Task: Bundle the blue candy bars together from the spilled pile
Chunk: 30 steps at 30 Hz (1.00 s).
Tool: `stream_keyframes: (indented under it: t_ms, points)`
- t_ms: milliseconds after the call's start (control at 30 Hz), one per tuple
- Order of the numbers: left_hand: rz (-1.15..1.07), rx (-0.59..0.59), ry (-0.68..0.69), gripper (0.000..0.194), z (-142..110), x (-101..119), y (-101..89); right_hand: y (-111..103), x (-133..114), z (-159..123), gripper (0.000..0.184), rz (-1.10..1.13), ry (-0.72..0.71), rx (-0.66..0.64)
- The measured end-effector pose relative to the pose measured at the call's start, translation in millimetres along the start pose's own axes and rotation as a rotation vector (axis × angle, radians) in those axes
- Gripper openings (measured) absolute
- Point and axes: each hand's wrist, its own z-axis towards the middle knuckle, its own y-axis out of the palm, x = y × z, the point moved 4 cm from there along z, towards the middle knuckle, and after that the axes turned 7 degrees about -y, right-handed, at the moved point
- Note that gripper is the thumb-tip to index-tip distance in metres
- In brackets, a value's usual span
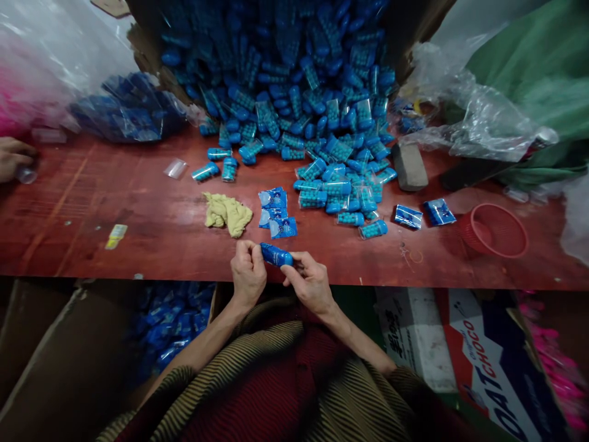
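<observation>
My left hand point(247, 272) and my right hand point(309, 282) pinch the two ends of one small blue tube point(276, 255) at the near edge of the red table point(115, 209). Both hands are closed on it. Just beyond them lie a few flat blue packets point(276, 212) and a crumpled yellow cloth point(227, 213). A large heap of blue tubes point(299, 80) spills from an open carton at the back down onto the table.
A red mesh basket point(493, 230) and two blue packets point(423, 215) lie at the right. A grey block point(409, 166) sits by clear plastic bags point(478, 116). Another person's hand point(11, 158) rests at the far left. A box of blue packets point(170, 319) stands under the table.
</observation>
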Motion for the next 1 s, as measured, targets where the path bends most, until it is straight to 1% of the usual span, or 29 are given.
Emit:
stream_keyframes:
  t_ms: [100,167,267,300,433,500,600,667,800,933,1000]
  points:
    - [0.016,0.01,0.036,0.015,-0.3,0.8,0.1,-4.9,2.2,3.3,0.024,0.081,0.048,-0.01]
    - [0.0,-0.024,0.07,0.013,0.8,1.4,0.5,-7.5,2.3,5.1,0.028,0.1,0.048,-0.057]
    - [-0.056,-0.083,0.058,0.013,3.1,-0.4,1.7,-7.7,2.5,5.1,0.023,0.125,0.031,-0.12]
    - [-0.082,-0.099,0.03,0.014,3.6,-2.0,2.5,-7.4,3.2,4.6,0.022,0.14,0.027,-0.116]
    - [-0.195,-0.141,-0.073,0.016,2.7,-9.0,7.2,-6.5,6.6,2.9,0.024,0.146,-0.012,-0.035]
    - [-0.24,-0.141,-0.091,0.018,1.6,-10.8,8.5,-6.7,7.2,3.1,0.024,0.117,-0.034,-0.01]
    - [-0.247,-0.138,-0.096,0.019,0.8,-10.1,7.5,-8.9,7.4,4.5,0.026,0.11,-0.013,0.014]
    - [-0.211,-0.126,-0.075,0.017,1.0,-7.2,4.3,-10.1,6.5,5.5,0.029,0.122,0.011,0.005]
    - [-0.085,-0.071,0.004,0.016,2.3,0.8,-1.9,-7.8,1.7,5.6,0.025,0.14,0.021,-0.085]
    - [0.109,0.069,0.109,0.014,2.3,6.3,-2.7,-5.5,0.0,3.4,0.02,0.095,0.057,-0.04]
    - [0.155,0.116,0.15,0.013,1.7,7.0,-1.4,-4.1,0.8,2.1,0.02,0.097,0.076,-0.008]
